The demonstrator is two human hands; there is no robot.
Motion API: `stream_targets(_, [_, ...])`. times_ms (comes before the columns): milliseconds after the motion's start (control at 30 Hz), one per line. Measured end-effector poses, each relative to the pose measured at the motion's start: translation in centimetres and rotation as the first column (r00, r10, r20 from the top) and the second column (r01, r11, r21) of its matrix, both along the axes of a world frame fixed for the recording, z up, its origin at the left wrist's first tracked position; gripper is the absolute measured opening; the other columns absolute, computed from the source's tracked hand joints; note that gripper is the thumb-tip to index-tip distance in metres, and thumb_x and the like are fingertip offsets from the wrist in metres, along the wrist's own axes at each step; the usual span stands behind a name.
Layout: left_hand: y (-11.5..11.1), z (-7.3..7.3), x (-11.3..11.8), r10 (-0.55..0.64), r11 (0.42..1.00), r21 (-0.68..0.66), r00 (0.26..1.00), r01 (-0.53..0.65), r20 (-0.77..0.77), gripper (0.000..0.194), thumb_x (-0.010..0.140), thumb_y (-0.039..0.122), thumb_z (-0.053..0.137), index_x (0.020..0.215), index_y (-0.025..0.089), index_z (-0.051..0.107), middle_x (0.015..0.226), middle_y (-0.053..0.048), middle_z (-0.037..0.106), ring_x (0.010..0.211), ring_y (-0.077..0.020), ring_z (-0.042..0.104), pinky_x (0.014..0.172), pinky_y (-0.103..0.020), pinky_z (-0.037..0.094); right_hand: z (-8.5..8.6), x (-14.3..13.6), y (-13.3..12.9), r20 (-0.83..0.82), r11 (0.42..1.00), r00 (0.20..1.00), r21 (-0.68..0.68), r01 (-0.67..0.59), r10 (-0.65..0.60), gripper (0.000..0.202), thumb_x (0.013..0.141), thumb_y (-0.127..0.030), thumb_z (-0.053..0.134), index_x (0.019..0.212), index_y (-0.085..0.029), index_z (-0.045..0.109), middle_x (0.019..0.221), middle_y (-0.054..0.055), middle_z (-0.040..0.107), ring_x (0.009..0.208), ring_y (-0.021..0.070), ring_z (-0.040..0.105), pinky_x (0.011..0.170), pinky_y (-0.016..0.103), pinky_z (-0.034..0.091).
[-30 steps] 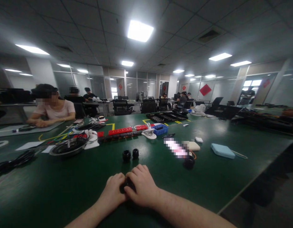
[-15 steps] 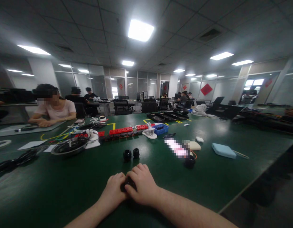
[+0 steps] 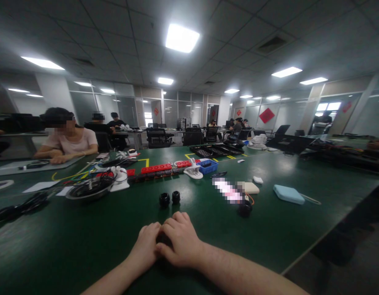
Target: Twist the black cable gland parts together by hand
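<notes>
My left hand (image 3: pixel 145 242) and my right hand (image 3: pixel 182 239) are closed together around a small black part (image 3: pixel 164 239) low over the green table. Only a dark patch of it shows between my thumb and palms, so its full shape is hidden. The right hand lies partly over the left, its fingers curled across the top. Just beyond them, two round black ribbed fittings stand side by side: a left one (image 3: pixel 164 199) and a slightly smaller right one (image 3: pixel 176 197).
A metal bowl of black cables (image 3: pixel 89 189) stands left. Red blocks (image 3: pixel 156 168), a white clip-like piece (image 3: pixel 194 170) and a blue bin (image 3: pixel 208 166) lie farther back. A light-blue case (image 3: pixel 288 194) is right. A person (image 3: pixel 71 141) sits across the table (image 3: pixel 112 233).
My right hand has turned slightly, its thumb shifting left over the black part. The left hand has moved a little to the left. The two standing fittings stay put.
</notes>
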State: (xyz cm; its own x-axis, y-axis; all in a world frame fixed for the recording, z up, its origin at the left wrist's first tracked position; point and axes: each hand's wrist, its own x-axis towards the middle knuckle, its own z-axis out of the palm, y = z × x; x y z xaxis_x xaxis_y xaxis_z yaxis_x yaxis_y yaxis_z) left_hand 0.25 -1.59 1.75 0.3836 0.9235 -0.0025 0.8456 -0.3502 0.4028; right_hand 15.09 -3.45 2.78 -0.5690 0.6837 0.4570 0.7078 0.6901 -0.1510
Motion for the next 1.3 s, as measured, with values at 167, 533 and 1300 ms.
stream_targets(167, [0.0, 0.1, 0.0, 0.002, 1.000, -0.004, 1.000, -0.002, 0.005, 0.011, 0.069, 0.023, 0.048, 0.077, 0.019, 0.055, 0.089, -0.001, 0.056, 0.087, -0.0171, 0.050, 0.081, -0.028, 0.035, 0.1, -0.1, 0.0, -0.007, 1.000, 1.000, -0.005, -0.020, 0.020, 0.025, 0.072, -0.039, 0.055, 0.085, -0.019, 0.049, 0.083, 0.001, 0.055, 0.079, 0.0175, 0.038, 0.071, 0.032, 0.026])
stream_targets(533, [0.3, -0.3, 0.2, 0.036, 0.998, 0.047, 0.998, -0.034, -0.049, 0.011, 0.071, 0.020, 0.045, 0.072, 0.019, 0.056, 0.084, 0.000, 0.057, 0.082, -0.0152, 0.050, 0.075, -0.026, 0.033, -0.3, -0.3, -0.7, 0.024, 0.996, 0.996, 0.023, -0.082, 0.082, 0.023, 0.069, -0.039, 0.054, 0.077, -0.020, 0.045, 0.078, 0.000, 0.055, 0.077, 0.0170, 0.040, 0.069, 0.031, 0.026])
stream_targets(1300, [0.7, -0.5, -0.1, 0.142, 0.989, 0.031, 0.990, -0.142, 0.008, 0.011, 0.069, 0.028, 0.051, 0.072, 0.019, 0.057, 0.081, 0.000, 0.057, 0.081, -0.0170, 0.051, 0.072, -0.026, 0.035, -0.2, 0.4, -0.8, -0.029, 1.000, 1.000, 0.010, 0.002, -0.002, 0.013, 0.075, -0.030, 0.049, 0.073, -0.019, 0.044, 0.071, -0.001, 0.055, 0.071, 0.0149, 0.039, 0.065, 0.030, 0.023])
